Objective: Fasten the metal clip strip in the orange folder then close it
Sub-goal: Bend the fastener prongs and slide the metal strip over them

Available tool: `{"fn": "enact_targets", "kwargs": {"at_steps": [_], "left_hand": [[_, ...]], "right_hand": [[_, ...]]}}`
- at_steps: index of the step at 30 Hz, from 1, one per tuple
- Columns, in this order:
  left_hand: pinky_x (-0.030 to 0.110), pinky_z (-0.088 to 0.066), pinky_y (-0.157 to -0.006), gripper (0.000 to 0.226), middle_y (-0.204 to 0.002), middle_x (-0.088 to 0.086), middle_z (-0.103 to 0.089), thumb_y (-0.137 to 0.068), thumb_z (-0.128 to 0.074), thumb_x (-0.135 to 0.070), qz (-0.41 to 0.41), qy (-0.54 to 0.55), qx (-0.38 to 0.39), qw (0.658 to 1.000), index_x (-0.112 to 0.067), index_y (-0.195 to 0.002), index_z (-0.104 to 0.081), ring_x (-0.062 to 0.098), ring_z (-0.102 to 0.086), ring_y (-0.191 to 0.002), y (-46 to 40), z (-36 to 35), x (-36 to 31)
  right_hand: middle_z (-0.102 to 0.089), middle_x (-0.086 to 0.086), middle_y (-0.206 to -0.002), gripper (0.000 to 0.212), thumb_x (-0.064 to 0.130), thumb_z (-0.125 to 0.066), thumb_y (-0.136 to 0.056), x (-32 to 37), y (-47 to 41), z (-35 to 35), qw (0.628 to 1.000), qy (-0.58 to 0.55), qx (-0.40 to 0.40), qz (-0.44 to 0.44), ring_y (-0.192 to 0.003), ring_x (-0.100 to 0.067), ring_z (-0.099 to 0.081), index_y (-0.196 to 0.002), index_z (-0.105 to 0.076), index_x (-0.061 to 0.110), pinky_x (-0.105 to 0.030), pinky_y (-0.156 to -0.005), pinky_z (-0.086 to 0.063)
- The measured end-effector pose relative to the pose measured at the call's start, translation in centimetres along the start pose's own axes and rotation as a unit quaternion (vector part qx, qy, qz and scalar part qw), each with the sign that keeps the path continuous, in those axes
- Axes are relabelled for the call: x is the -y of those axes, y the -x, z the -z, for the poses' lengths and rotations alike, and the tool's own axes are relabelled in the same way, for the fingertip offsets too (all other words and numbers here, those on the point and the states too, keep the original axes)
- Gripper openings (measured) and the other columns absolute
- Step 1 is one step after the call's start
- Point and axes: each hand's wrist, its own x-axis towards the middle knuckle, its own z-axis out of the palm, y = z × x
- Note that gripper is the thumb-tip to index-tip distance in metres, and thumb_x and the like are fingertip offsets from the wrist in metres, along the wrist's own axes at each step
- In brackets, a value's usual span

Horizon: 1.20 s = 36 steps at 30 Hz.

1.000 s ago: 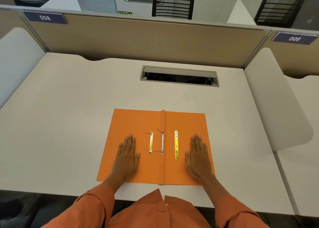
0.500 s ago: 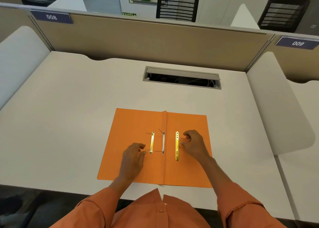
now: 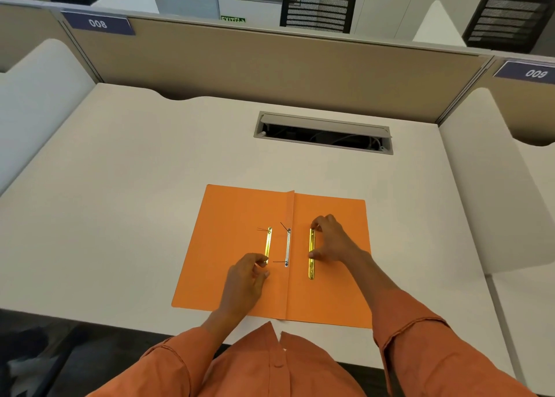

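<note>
An orange folder (image 3: 228, 216) lies open and flat on the desk in front of me. A silver fastener base (image 3: 288, 248) with thin prongs sticking out sits beside the spine fold. A short gold strip (image 3: 268, 243) lies on the left leaf, and a longer gold clip strip (image 3: 311, 254) lies on the right leaf. My left hand (image 3: 244, 279) pinches the near end of the short gold strip. My right hand (image 3: 333, 240) has its fingertips on the long strip's far end and its thumb at the strip's middle.
The white desk (image 3: 120, 186) has an open cable slot (image 3: 322, 132) behind the folder. A beige partition (image 3: 270, 60) closes the back, with white side dividers (image 3: 492, 186) left and right. The desk's near edge is just under the folder.
Both hands were flat on the folder's outer leaves a second ago. They have since curled and moved inward, the left to the short strip's near end, the right onto the long strip.
</note>
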Motion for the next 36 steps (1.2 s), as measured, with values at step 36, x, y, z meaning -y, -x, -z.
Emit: {"fn": "enact_targets", "kwargs": {"at_steps": [36], "left_hand": [[0.014,-0.055,-0.074,0.015,-0.090,-0.005,-0.081,-0.087,-0.079,-0.005,0.026,0.143,0.041,0.988,-0.013,-0.099,-0.084,0.000,-0.073,-0.081,-3.3,-1.1,-3.1]], "right_hand": [[-0.064,-0.022,-0.106,0.045,-0.010,-0.078,-0.082,5.1,2.9,2.5,0.932,-0.360,-0.025,0.016,-0.084,-0.030,-0.073,-0.117,-0.061,0.012,-0.043,-0.073,-0.066]]}}
